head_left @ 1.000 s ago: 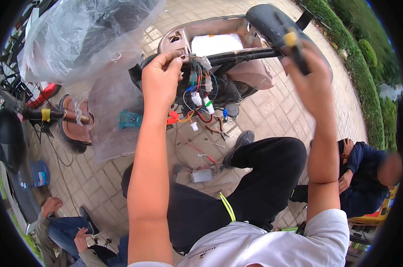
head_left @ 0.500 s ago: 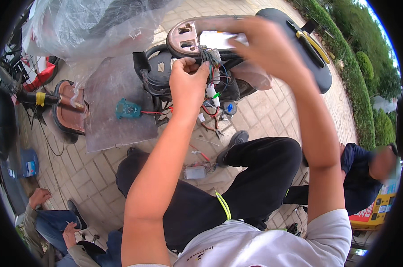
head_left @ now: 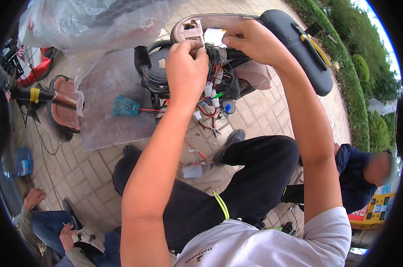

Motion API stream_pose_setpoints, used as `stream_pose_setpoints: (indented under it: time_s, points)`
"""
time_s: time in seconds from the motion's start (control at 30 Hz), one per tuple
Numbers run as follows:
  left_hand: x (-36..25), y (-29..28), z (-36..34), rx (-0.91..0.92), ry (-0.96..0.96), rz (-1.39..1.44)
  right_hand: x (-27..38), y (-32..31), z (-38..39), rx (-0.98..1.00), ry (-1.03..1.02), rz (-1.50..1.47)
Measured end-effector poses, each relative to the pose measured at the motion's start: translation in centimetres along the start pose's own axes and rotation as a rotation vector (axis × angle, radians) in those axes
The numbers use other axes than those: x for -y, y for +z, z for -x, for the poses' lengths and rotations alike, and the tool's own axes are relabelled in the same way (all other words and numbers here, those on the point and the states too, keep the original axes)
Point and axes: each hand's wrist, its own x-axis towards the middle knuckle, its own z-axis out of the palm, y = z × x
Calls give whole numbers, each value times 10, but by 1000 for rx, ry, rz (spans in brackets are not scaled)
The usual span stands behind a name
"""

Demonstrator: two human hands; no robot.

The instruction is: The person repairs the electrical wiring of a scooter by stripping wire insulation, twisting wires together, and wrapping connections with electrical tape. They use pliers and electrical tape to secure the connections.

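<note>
My left hand [head_left: 186, 73] pinches at the upper end of a bundle of wires [head_left: 218, 66] on an opened electric scooter; its fingertips partly hide what they grip. Thumb and forefinger of my right hand [head_left: 255, 43] are pressed together just right of the bundle, above a white patch; anything between them is too small to make out. White plug connectors [head_left: 208, 90], one beside a bright green piece, hang from the wires below my left hand. Behind both hands lies the scooter's pinkish-brown body panel [head_left: 186, 33], with cut-out slots.
A teal meter [head_left: 126, 107] with a red lead rests on the grey footboard [head_left: 103, 129]. Yellow-and-black pliers [head_left: 316, 51] lie on the black seat [head_left: 299, 60]. A silvery box [head_left: 192, 171] sits by my foot. Clear plastic sheeting [head_left: 90, 31] covers the upper left. People sit at both sides.
My right hand has come left toward the wires, and its fingers have drawn together. My left hand has shifted slightly up, toward the top of the bundle.
</note>
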Motion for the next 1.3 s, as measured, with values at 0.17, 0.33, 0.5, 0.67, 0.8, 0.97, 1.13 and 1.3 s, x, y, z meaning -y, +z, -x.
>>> stream_pose_setpoints:
  time_s: [0.17,0.33,0.5,0.67,0.8,0.97,1.13,1.3]
  points:
    - [7,0,-10,76,236,-224,2,2,-2,22,20,-3]
    - [9,0,-23,111,212,-144,0,7,-4,16,33,-7]
    - [5,9,-30,40,129,-15,-9,6,-7,47,66,-100]
    - [-3,8,-32,90,41,-152,-20,3,-6,59,-13,-128]
    - [-5,1,-33,179,-6,-131,-20,2,-6,62,38,-148]
    - [-4,-2,-29,243,31,-85,-14,2,-10,68,126,-226]
    - [9,-2,-27,267,313,-143,-14,2,-11,109,99,-121]
    - [0,-6,-21,252,381,-258,-6,2,-6,132,32,-55]
